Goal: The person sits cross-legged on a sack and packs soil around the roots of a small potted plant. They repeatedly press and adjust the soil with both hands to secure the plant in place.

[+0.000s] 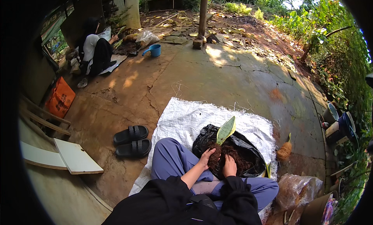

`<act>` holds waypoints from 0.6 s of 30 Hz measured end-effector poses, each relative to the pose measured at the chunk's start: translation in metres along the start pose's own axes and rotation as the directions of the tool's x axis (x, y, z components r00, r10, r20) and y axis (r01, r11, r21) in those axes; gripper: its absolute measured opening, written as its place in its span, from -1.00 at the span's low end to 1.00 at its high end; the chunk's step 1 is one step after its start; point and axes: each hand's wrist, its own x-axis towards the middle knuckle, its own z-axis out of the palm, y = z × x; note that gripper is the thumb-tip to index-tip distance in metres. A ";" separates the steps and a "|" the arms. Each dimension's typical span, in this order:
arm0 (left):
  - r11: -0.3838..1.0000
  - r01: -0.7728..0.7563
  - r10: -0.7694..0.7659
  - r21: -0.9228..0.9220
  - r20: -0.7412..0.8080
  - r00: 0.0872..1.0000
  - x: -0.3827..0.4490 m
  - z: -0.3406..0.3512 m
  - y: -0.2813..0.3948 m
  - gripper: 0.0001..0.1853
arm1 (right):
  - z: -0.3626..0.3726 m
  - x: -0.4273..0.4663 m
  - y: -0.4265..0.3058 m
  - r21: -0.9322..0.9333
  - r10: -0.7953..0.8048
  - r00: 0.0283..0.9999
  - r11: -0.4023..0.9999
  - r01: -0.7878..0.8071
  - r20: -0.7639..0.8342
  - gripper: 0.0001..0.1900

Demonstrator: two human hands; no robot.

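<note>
My left hand (207,158) grips the dark, fibrous root ball (214,157) of a snake plant, whose broad yellow-edged leaf (226,130) points up and away. Close by on the right, my right hand (230,166) has its fingers in or against dark fibrous soil (237,156); whether it grasps any is hidden. That soil lies in an open black plastic bag (253,147) in front of my crossed legs. Under the bag spreads a white woven sheet (180,117). A coir-wrapped root ball with a small leaf (284,151) lies just off the sheet's right edge.
Black slides (133,149) lie left of the sheet, near white boards (77,158) and an orange bag (60,97). A clear plastic bag (300,190) and buckets (331,113) are at the right. Farther off, another person (96,53) sits near a blue dipper (155,50); a post (203,18) stands beyond.
</note>
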 end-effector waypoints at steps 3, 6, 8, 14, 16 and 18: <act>1.000 -0.002 0.002 -0.006 0.013 1.000 -0.003 0.001 0.000 -0.72 | -0.003 -0.001 0.002 -0.008 -0.010 1.000 1.000 0.010 -0.024 -0.52; 1.000 -0.012 0.012 -0.011 0.017 1.000 -0.005 0.003 0.001 -0.72 | -0.006 -0.005 0.001 0.024 -0.016 0.999 1.000 0.016 -0.032 -0.50; 1.000 -0.007 0.007 -0.010 0.003 1.000 -0.006 0.004 0.002 -0.72 | -0.005 -0.010 -0.002 0.115 0.028 0.997 0.993 -0.019 -0.078 -0.41; 1.000 -0.007 0.007 -0.012 -0.031 0.999 -0.009 0.007 0.002 -0.75 | -0.001 -0.010 0.004 0.179 0.152 0.967 0.977 -0.116 -0.205 -0.30; 1.000 -0.006 0.006 -0.014 -0.014 1.000 -0.009 0.007 0.002 -0.76 | -0.003 -0.008 0.008 0.220 0.159 0.971 0.968 -0.119 -0.178 -0.27; 1.000 -0.007 0.006 -0.013 -0.016 1.000 -0.009 0.007 0.002 -0.77 | -0.006 -0.006 0.012 0.316 0.172 0.976 0.941 -0.123 -0.130 -0.25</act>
